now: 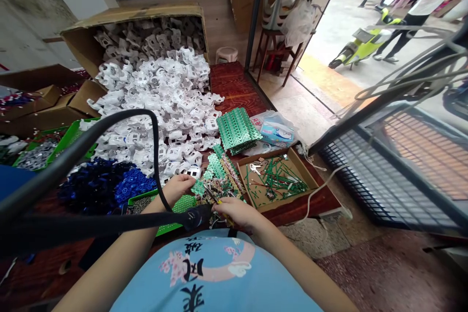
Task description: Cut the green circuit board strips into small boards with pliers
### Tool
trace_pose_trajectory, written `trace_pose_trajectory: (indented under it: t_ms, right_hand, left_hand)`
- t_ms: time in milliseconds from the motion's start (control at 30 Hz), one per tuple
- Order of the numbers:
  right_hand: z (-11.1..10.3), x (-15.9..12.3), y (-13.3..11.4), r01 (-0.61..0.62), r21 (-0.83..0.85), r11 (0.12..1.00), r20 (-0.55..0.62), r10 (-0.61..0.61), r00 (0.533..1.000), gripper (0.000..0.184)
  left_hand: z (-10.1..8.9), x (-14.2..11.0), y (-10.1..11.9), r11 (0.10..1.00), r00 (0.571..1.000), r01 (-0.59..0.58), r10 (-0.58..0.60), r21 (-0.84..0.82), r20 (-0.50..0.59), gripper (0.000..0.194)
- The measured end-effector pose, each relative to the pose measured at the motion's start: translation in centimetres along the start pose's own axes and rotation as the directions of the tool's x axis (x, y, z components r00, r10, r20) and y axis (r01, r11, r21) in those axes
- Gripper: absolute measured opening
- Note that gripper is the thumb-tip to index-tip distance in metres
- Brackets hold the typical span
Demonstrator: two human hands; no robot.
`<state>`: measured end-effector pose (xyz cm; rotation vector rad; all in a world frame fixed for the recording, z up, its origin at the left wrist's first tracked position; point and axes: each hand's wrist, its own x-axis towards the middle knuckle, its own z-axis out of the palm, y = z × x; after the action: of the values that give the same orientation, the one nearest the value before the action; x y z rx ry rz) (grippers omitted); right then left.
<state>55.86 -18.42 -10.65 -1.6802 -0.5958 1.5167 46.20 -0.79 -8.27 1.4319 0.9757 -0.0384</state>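
Note:
Between the fingertips of my left hand (177,191) is a small green circuit board (198,187), pinched at its left edge. My right hand (236,210) is wrapped round yellow-handled pliers (211,194). Their dark metal tips point at the board's right side; whether they touch it I cannot tell. Below and beyond both hands lies a heap of small circuit boards and wired parts (223,187). More green board strips (216,166) lie just past the heap. A black cable arch partly crosses in front of my left forearm.
A large pile of white plastic shells (157,102) spills from a cardboard box (78,48). Stacked green circuit panels (237,129) lie beyond the hands. A shallow cardboard tray (263,200) holds green strips at right. Dark blue parts (97,185) and a green basket (183,203) are at left.

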Motion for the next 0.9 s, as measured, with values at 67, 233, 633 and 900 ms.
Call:
trace_pose_trajectory:
  t_ms: [67,233,633,900]
  right_hand:
    - [-0.1,-0.2,-0.2,0.004,-0.068,0.998,-0.01,-0.004,1.0,0.021]
    - [-0.4,-0.4,-0.7,0.048,-0.282,0.958,-0.086,-0.075,0.994,0.015]
    - [0.1,0.5,0.7,-0.058,-0.37,0.927,-0.121,0.014,0.993,0.028]
    - [-0.2,0.5,1.1,-0.015,-0.126,0.992,-0.059,0.007,0.998,0.025]
  left_hand:
    - [0.0,0.1,-0.2,0.999,1.0,-0.016,0.016,0.033,0.007,0.024]
    - [0.0,0.4,-0.8,0.979,0.997,-0.08,0.076,0.187,0.027,0.027]
    - [0.1,1.5,-0.7,0.963,0.999,-0.017,0.009,0.267,0.034,0.016]
    - [0.3,1.3,-0.8,0.996,0.981,0.053,-0.064,0.065,0.186,0.019]
